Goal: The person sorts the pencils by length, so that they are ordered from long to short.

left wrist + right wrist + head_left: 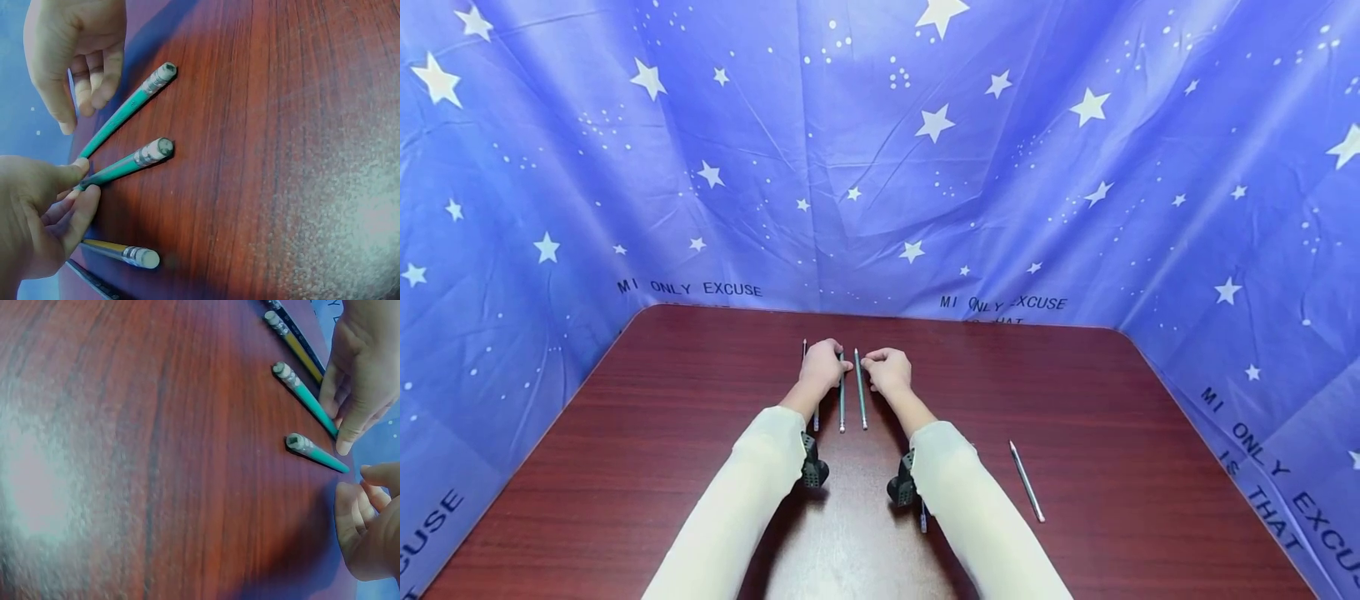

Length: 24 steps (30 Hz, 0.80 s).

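Note:
Near the back of the table, my left hand [822, 365] pinches a green pencil [842, 406] between thumb and fingers. This pencil lies with its eraser end toward me, and the left wrist view shows its metal band and worn eraser. Just to its right lies a second green pencil [861, 402]. My right hand [889, 371] is beside that one, fingers loosely bent and holding nothing. On the left hand's other side are a yellow pencil [107, 248] and a black pencil [89, 279], partly hidden by the hand in the head view.
Off to the right, a dark pencil [1027, 483] lies slanted on the brown table [1075, 400]. Another pencil's end [923, 521] shows beneath the right sleeve. A blue curtain [850, 167] with stars surrounds the back and sides.

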Each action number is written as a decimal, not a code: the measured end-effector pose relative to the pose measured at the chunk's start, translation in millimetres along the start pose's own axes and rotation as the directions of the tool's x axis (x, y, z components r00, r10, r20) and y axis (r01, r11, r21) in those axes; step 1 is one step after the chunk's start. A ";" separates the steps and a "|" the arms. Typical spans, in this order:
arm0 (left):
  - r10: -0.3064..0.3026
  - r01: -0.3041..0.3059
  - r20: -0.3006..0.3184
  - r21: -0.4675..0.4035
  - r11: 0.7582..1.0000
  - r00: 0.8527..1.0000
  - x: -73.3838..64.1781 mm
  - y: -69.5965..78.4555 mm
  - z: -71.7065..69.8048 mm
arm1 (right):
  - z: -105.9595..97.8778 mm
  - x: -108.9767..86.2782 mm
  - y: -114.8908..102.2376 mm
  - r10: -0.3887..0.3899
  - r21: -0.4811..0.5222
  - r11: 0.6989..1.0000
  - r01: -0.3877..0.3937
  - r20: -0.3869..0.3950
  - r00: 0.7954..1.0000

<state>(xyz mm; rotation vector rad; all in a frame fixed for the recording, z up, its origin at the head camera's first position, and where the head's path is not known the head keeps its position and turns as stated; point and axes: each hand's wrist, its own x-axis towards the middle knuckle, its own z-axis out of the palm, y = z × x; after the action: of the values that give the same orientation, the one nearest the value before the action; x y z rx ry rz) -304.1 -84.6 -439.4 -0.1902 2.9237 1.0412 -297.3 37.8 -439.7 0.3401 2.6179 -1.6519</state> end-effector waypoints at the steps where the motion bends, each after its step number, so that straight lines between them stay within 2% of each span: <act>1: 0.003 -0.003 0.002 0.005 1.000 1.000 0.0 0.3 -0.4 | -1.0 0.1 -0.6 -0.003 -0.009 1.000 0.003 -0.007 1.000; 6: 0.048 -0.047 -0.022 0.029 0.998 0.999 -0.6 4.4 -3.6 | -5.4 -1.5 -2.5 -0.044 -0.072 0.997 0.041 -0.041 0.998; 11: 0.104 -0.104 -0.051 0.015 0.994 0.993 -3.1 10.7 -8.3 | -11.2 -4.8 -6.2 -0.104 -0.150 0.984 0.096 -0.047 0.993; 21: 0.172 -0.174 -0.035 -0.078 0.982 0.985 -17.0 19.6 -20.0 | -30.5 -14.5 -10.3 -0.145 -0.095 0.984 0.152 0.083 0.986; 24: 0.193 -0.196 -0.034 -0.115 0.974 0.981 -23.0 23.3 -22.7 | -38.0 -18.7 -10.1 -0.161 -0.095 0.981 0.171 0.101 0.982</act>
<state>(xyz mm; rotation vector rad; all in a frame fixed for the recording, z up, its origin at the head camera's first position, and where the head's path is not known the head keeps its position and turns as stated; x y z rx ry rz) -284.0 -78.6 -405.5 0.0846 2.9498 1.2465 -277.5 64.5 -411.5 0.0411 2.7135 -1.5264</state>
